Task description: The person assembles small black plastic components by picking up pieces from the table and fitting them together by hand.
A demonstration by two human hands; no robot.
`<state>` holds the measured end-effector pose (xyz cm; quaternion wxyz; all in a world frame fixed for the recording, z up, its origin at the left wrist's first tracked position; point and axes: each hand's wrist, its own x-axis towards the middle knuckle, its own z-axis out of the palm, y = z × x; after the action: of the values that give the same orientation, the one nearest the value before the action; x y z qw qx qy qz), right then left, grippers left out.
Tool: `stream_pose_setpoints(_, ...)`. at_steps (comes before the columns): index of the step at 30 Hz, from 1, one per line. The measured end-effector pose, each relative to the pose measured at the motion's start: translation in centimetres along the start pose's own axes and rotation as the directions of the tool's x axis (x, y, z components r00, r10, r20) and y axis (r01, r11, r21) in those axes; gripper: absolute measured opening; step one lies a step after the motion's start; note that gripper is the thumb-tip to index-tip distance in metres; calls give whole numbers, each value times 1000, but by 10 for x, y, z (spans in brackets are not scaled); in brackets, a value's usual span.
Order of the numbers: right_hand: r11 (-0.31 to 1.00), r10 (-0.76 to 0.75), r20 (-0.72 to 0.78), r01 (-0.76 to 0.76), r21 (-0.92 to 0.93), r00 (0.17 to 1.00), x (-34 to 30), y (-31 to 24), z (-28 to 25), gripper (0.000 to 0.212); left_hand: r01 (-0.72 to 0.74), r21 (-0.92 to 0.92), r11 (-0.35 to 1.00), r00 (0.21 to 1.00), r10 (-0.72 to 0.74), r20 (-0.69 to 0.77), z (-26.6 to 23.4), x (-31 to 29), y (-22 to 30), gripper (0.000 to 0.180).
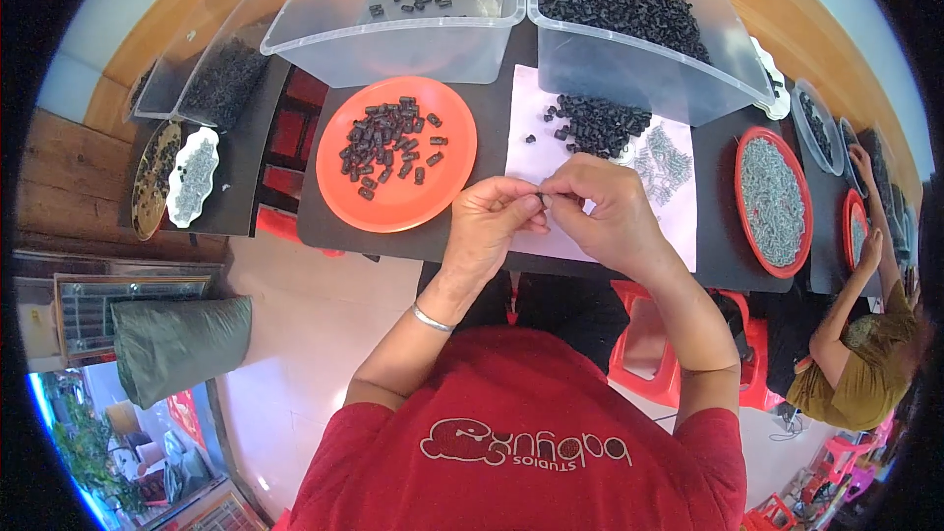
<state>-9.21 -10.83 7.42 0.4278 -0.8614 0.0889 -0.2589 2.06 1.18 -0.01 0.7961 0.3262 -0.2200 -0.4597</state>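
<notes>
My left hand (492,216) and my right hand (605,211) meet over the near part of a pink sheet (674,231). Both are closed in a pinch, fingertips almost touching. Between them shows a bit of a small black part (541,198), mostly hidden by the fingers. Beyond my right hand lies a pile of small black plastic parts (600,123) on the sheet, and to its right a heap of small clear pieces (664,159). Left of my hands, an orange-red plate (339,192) carries many black cylindrical pieces.
A clear bin (393,54) with a few black pieces stands behind the plate; another bin (629,64), full of black parts, stands beside it. A red tray (742,206) of clear pieces is at right. Further right, another person (855,374) reaches over the table. Red stools (639,369) stand below.
</notes>
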Motion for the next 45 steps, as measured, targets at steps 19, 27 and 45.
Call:
stream_pose_setpoints(19,984,-71,293,17,180,953,5,18,-26,19,131,241,962,982,-159,98,3,0,7,7)
stream_pose_setpoints(27,994,2,343,-39,100,939,7,16,-30,15,178,354,918,977,-208,48,10,0,9,6)
stream_pose_setpoints(45,992,-29,504,-37,119,863,23,17,-29,14,232,334,914,959,-273,81,5,-2,12,5)
